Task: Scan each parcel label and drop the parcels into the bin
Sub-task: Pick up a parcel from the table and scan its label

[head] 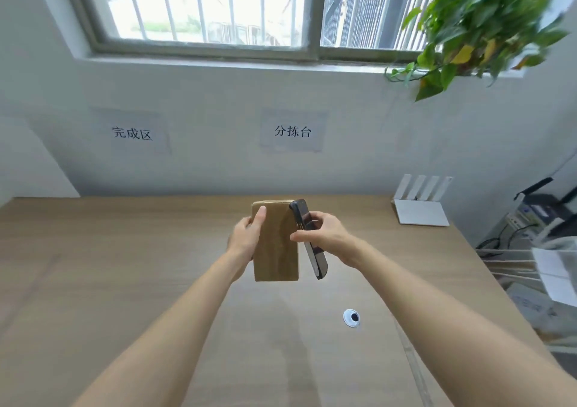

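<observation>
Head view: a brown parcel [276, 244] is held upright above the wooden table [125, 281], gripped along its left edge by the left hand [248, 235], thumb laid on the near face. A dark handheld scanner [309, 241] is clasped in the right hand [323, 235], fingers curled round it, its edge just beside the parcel's right side. A white router [420, 206] is seen at the table's far right; two paper signs [292, 131] are fixed to the wall.
</observation>
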